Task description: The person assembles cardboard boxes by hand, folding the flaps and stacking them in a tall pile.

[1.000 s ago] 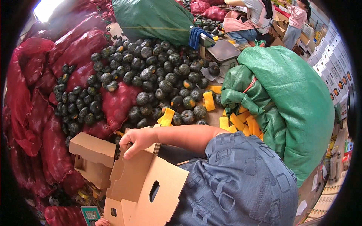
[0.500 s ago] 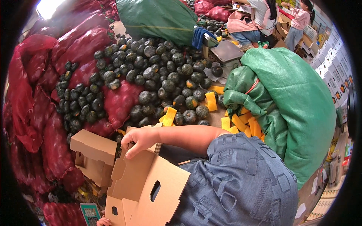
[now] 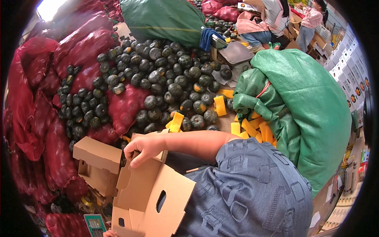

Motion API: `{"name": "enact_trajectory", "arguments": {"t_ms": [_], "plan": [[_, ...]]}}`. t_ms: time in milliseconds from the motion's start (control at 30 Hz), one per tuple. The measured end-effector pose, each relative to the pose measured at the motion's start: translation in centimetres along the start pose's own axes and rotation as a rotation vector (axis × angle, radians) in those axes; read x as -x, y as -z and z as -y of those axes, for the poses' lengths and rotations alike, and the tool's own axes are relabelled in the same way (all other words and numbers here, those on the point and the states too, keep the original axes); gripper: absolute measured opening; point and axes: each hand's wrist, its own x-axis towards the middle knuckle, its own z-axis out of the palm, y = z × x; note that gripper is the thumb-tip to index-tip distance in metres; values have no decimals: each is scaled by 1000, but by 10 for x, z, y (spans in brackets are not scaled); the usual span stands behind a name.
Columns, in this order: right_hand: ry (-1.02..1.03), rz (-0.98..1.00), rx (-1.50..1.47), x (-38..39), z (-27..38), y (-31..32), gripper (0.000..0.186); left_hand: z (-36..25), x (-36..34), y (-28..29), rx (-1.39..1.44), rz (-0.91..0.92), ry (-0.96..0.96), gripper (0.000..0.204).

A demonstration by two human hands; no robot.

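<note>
My right hand (image 3: 140, 152) grips the upper edge of a partly folded brown cardboard box (image 3: 173, 197) with hand-hole cutouts, its fingers curled over the rim. At the bottom edge, only a few fingers of my left hand (image 3: 110, 234) show, on the box's lower left side. A second open cardboard box (image 3: 96, 154) lies just left of my right hand. Beyond the boxes lie several dark green squash (image 3: 173, 89) in a heap and yellow foam net sleeves (image 3: 219, 106). A teal-edged item (image 3: 94, 227) is beside my left hand.
Red mesh sacks (image 3: 35, 98) line the left. A large green sack (image 3: 304, 102) sits right, a green tarp bundle (image 3: 162, 21) behind the squash, a grey flat scale (image 3: 235, 53) beside it. Two co-workers (image 3: 262, 23) (image 3: 310, 23) are at the back. White printed cartons (image 3: 347, 67) stack far right.
The view and the box have shifted very slightly. My hands keep nearly the same hold on the cardboard box.
</note>
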Motion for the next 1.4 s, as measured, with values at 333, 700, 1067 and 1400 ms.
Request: {"name": "enact_trajectory", "arguments": {"t_ms": [333,700,1067,1400], "plan": [[240,471,777,37,49,9,62,-35,25,28,-936,641,-608,46],[15,-367,-314,3,-12,-38,70,1,25,-50,592,-83,200,42],[-485,1307,769,-74,22,-72,64,-49,-33,-34,-471,1308,-75,38],[-639,1352,519,-69,-16,-93,58,-23,-56,-67,69,1555,366,46]]}}
